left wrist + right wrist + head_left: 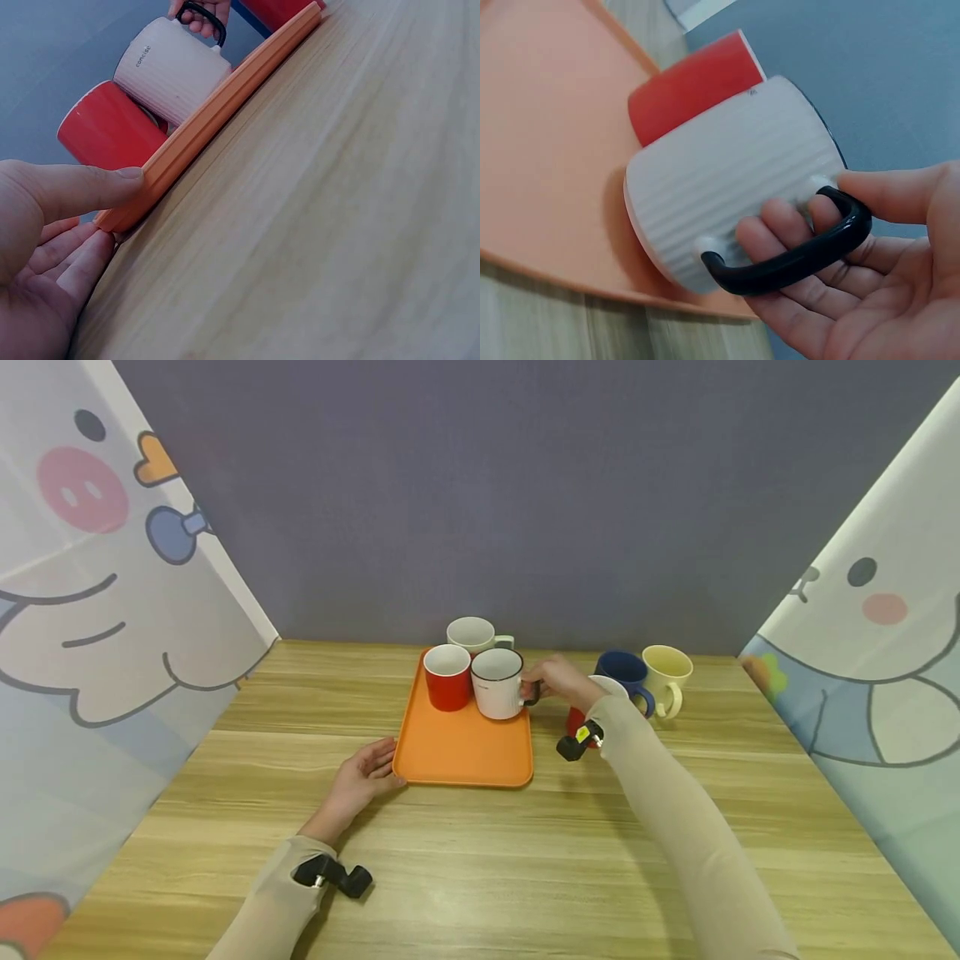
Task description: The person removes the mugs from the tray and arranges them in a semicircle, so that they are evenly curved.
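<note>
My right hand [558,678] grips the black handle [799,259] of a white ribbed mug [727,184] with a dark rim, fingers passing through the handle. The mug is at the right side of the orange tray [461,752], close beside a red mug [448,681] with a white inside. Behind these two, a pale mug [471,633] shows partly, its handle pointing right. At the tray's near left corner, my left hand [362,777] touches the edge with its thumb [90,187] along the front side and its fingers round the left side.
Right of the tray, my right forearm partly hides another red mug [576,720]. Just beyond it stand a blue mug [622,667] and a yellow mug [666,670]. A grey panel [480,510] rises behind the wooden table [465,868], with printed cloths at both sides.
</note>
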A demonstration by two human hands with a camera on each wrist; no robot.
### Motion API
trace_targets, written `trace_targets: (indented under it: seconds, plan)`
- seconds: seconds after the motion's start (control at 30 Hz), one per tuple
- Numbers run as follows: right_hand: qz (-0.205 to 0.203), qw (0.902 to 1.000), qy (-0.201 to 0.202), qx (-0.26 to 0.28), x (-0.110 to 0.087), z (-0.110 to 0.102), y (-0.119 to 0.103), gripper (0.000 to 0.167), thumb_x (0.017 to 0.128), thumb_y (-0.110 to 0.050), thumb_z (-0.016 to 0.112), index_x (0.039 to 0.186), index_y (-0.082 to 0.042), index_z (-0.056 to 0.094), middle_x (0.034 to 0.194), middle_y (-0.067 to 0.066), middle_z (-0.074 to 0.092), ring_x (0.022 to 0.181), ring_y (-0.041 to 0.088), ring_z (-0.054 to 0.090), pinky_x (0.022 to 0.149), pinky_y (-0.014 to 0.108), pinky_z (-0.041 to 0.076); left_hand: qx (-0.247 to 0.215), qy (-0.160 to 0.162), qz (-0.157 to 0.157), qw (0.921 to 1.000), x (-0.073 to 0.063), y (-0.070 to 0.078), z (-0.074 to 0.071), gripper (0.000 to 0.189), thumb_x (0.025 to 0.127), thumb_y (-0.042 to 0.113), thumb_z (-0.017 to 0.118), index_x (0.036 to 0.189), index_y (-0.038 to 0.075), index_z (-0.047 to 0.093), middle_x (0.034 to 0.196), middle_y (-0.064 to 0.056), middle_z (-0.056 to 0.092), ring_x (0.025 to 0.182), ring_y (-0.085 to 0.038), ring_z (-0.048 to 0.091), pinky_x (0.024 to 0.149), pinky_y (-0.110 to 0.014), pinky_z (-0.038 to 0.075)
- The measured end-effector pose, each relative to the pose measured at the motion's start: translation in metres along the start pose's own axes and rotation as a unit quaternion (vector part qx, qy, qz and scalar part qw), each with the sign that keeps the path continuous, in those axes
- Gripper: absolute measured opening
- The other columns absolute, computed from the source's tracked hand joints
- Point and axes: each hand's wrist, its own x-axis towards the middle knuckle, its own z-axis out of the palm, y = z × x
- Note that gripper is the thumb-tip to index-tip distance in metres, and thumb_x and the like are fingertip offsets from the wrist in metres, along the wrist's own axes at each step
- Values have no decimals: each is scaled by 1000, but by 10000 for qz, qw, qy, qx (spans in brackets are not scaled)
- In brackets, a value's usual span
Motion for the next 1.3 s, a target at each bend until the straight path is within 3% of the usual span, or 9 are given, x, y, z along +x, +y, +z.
trace_targets:
  seconds: [0.3,0.63,0.87,1.07,1.3]
  plan:
    - [211,9942,2,1055,-2,5,0,16,97,1,52,93,10,64,71,6,68,68,16,70,81,36,61,-21,-6,-17,10000,-1,-1,0,72,85,-13,69,147,-15,33,149,-34,37,136,-44,40,104,-26,47]
    - [384,9875,-121,1522,-9,5,2,19,99,1,48,98,11,65,74,7,71,71,16,71,87,36,59,-8,-1,33,10000,-1,-1,0,72,85,-14,69,146,-15,33,148,-35,37,136,-45,40,103,-25,47]
    - [498,9862,-64,1577,-15,7,1,20,98,2,49,88,4,66,72,6,71,69,16,71,88,38,58,-6,-13,20,10000,-1,0,-1,72,85,-13,69,147,-15,32,148,-35,37,136,-45,39,104,-27,47]
    - [295,9823,-126,1843,-23,6,2,26,100,2,45,87,1,68,73,4,71,72,15,71,96,41,54,-11,-20,-5,10000,-2,1,0,72,85,-13,69,147,-16,32,148,-35,37,136,-45,40,103,-27,48]
    - [177,9728,114,2305,-31,2,-4,34,102,0,44,78,-4,67,74,4,71,73,14,71,84,29,57,-21,-38,5,10000,-2,1,1,72,85,-13,69,147,-16,32,148,-35,37,136,-45,40,103,-27,48]
